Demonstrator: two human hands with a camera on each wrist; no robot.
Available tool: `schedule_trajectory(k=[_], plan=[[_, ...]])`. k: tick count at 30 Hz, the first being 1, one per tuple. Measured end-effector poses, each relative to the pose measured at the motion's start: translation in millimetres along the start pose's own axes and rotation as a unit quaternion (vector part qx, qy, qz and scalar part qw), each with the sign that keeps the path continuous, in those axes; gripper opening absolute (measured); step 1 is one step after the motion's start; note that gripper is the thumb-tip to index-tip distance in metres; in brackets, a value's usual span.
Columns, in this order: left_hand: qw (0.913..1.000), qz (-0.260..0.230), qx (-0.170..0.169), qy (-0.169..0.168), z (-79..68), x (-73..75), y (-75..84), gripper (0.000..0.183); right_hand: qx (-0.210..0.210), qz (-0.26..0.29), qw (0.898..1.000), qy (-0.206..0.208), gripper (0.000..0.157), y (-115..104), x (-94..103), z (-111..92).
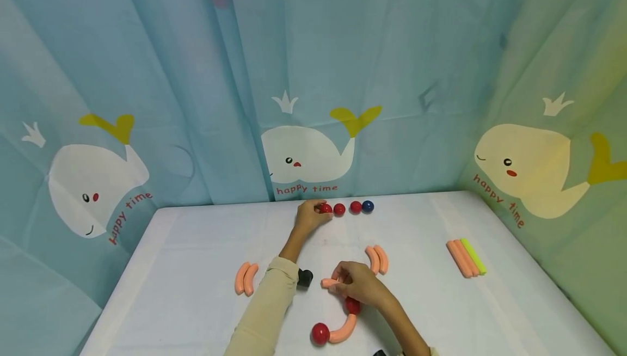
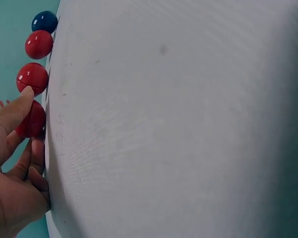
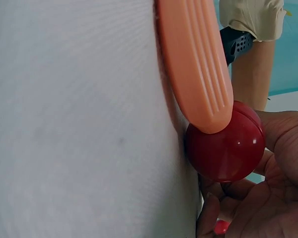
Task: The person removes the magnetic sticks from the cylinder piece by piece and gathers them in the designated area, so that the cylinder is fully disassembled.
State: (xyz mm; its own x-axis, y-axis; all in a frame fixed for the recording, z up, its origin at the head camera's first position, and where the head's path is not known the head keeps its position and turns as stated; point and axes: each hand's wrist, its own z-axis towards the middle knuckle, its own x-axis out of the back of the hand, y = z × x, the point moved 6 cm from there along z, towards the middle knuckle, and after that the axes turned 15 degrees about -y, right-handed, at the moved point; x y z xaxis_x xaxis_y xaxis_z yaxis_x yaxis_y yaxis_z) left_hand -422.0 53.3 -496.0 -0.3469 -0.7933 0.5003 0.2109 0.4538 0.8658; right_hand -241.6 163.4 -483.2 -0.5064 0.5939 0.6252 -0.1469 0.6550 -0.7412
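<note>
At the back edge of the table my left hand [image 1: 308, 217] has its thumb and fingers around a red ball [image 2: 32, 120], the leftmost of a row. Beside it are another red ball [image 2: 33, 78], a third red ball [image 2: 38, 44] and a blue ball [image 1: 368, 206]. Nearer the front, my right hand [image 1: 361, 284] pinches an orange rod [image 1: 328, 283], whose far end its fingers cover. Just below that hand sits a red ball [image 3: 226, 144], touching the end of a curved orange rod [image 1: 344, 331]. The rod's other end meets a red ball [image 1: 320, 333].
Two curved orange rods [image 1: 246, 278] lie on the left of the white table [image 1: 196, 247]. Another curved pair [image 1: 376, 259] lies behind my right hand. At the right, straight orange rods [image 1: 460, 258] lie alongside a yellow-green rod [image 1: 473, 256]. A whale-print curtain [image 1: 235, 143] hangs behind.
</note>
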Motion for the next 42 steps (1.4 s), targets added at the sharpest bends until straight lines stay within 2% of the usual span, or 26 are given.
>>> schedule_trajectory(k=[6,15,20,24,27,29,31,33,37,40,42], plan=[[1.0,-0.002,0.002,-0.001,-2.9,1.7,-0.3,0.045,0.001,0.007,1.0,0.0,0.02,-1,-1.4,0],[0.9996,-0.017,0.023,-0.003,-3.4,6.2,-4.7,0.045,-0.001,0.008,1.0,0.0,0.018,-1,-2.5,2],[0.9994,-0.019,0.028,-0.007,-5.3,8.5,-7.5,0.049,-0.002,0.015,1.0,-0.014,0.019,-1,-1.3,1],[0.9987,-0.037,0.035,0.007,-13.2,14.6,-8.9,0.051,-0.011,0.027,0.999,-0.036,0.026,-1,0.6,-3],[0.9975,-0.053,0.034,0.032,-24.9,22.0,-8.3,0.042,-0.021,0.019,0.998,-0.049,0.034,-3,3.0,-8],[0.9977,-0.052,0.029,0.034,-35.2,25.5,-5.6,0.033,-0.033,0.009,0.998,-0.058,0.039,-6,3.7,-13],[0.9991,-0.033,0.023,0.012,-45.9,26.2,-1.0,0.027,-0.054,-0.011,0.997,-0.062,0.041,-9,4.2,-20],[0.9993,-0.013,0.02,-0.03,-57.4,24.1,4.5,0.024,-0.086,-0.032,0.994,-0.063,0.04,-12,3.7,-27],[0.9934,0.009,0.011,-0.114,-83.2,15.2,15.2,0.026,-0.139,-0.078,0.986,-0.044,0.035,-19,4.2,-38],[0.9895,0.024,0.006,-0.142,-102.9,8.3,20.6,0.026,-0.151,-0.105,0.983,-0.02,0.036,-23,6.1,-40],[0.988,0.043,0.003,-0.148,-114.6,4.4,22.0,0.026,-0.152,-0.113,0.982,-0.006,0.036,-24,7.2,-41]])
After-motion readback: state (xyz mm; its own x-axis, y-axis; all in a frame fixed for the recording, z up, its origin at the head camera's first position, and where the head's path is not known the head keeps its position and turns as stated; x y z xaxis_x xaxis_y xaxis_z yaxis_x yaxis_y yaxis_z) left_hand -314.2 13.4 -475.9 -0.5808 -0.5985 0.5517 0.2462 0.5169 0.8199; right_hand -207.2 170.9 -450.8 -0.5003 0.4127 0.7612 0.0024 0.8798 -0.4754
